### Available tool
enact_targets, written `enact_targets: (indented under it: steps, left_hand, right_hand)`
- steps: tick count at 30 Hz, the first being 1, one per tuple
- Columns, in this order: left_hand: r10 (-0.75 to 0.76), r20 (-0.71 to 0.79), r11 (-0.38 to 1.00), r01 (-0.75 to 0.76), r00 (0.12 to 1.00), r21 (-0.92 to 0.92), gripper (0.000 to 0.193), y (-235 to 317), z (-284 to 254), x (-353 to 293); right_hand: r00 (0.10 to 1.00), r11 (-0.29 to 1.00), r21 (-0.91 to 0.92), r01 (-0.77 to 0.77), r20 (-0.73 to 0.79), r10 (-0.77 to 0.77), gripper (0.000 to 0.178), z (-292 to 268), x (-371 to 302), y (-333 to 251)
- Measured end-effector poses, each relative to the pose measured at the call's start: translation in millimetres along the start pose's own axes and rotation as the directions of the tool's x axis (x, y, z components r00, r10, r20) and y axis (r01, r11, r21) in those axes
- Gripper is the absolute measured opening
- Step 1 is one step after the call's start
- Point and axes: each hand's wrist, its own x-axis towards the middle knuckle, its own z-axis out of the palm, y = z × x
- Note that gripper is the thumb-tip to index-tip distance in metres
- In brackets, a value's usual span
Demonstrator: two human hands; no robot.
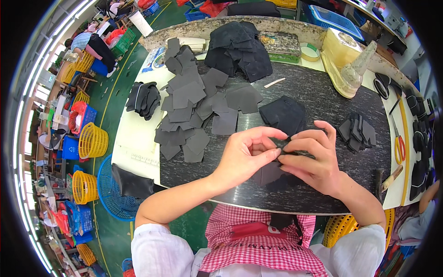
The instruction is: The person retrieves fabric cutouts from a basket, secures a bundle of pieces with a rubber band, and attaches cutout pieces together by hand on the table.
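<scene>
My left hand (251,150) and my right hand (316,159) meet over the front part of the dark table, fingers curled and fingertips almost touching. Pinched between them is a black cut piece, mostly hidden by the fingers. Just under the hands lies a dark grey cut piece (270,174), partly covered. Beyond my fingers rests a small stack of black fabric pieces (284,113). Many loose dark grey cut pieces (187,94) spread to the left. Right of my right hand sits a small pile of dark pieces (357,132).
A tall heap of black fabric pieces (237,51) stands at the back, near a tape roll (310,52) and a pale shoe-last-like form (353,74). Orange-handled scissors (399,147) and a hammer (390,179) lie right. A tied black bundle (143,100) sits left; a blue basket (108,194) stands below.
</scene>
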Motion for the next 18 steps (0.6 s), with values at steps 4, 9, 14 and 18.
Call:
enact_targets:
  steps: [4,9,14,18]
  left_hand:
    - [-0.019,0.003,1.0,0.019,1.0,-0.004,0.026,4,1,0]
    - [0.171,-0.045,0.946,-0.152,0.984,0.288,0.019,8,4,-4]
    - [0.234,-0.084,0.928,-0.196,0.969,0.318,0.013,8,-1,0]
    - [0.225,-0.066,0.925,-0.191,0.972,0.329,0.012,8,-7,-2]
  right_hand:
    - [0.999,0.997,0.074,0.038,0.002,-0.038,0.02,4,-3,1]
    - [0.999,0.994,0.106,-0.033,0.029,0.03,0.018,-3,-2,-15]
    - [0.998,0.994,0.098,0.054,0.022,-0.057,0.019,-11,-7,-21]
    - [0.997,0.988,0.136,0.077,-0.018,-0.075,0.02,-11,-19,-25]
